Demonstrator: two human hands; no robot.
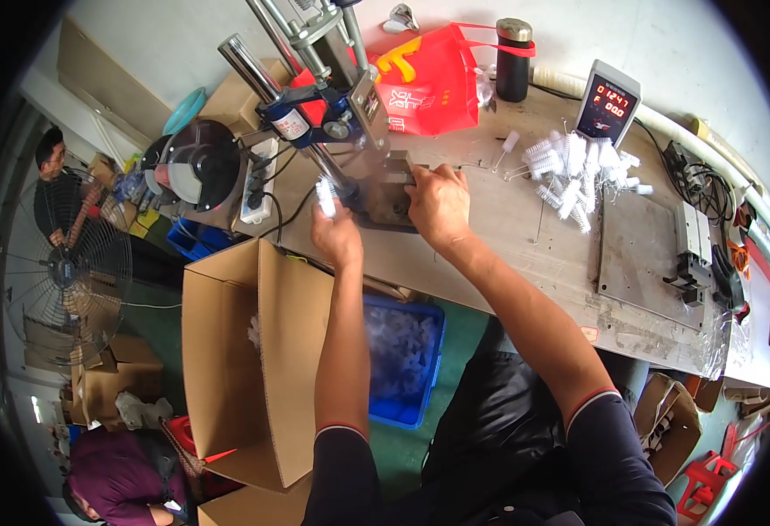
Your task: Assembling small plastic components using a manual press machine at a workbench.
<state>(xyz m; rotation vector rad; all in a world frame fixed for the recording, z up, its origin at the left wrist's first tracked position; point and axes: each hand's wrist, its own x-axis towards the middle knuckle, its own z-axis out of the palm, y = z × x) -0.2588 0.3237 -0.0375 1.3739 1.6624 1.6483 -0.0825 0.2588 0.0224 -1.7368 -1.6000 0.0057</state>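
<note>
Surrounding press [337,130]: carton [295,351], brush pile [573,174], black bottle [513,72]; left hand [338,235] curled round white brush [325,196]; right hand [440,207] half-curled, hold unclear.

A black flask [513,72] stands beside a red bag [448,83], a fan [66,272] far left.

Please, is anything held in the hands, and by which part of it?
The left hand holds a white brush by its lower part; its top shows above the hand. Whether the right hand, by the metal block, holds anything cannot be told.
</note>
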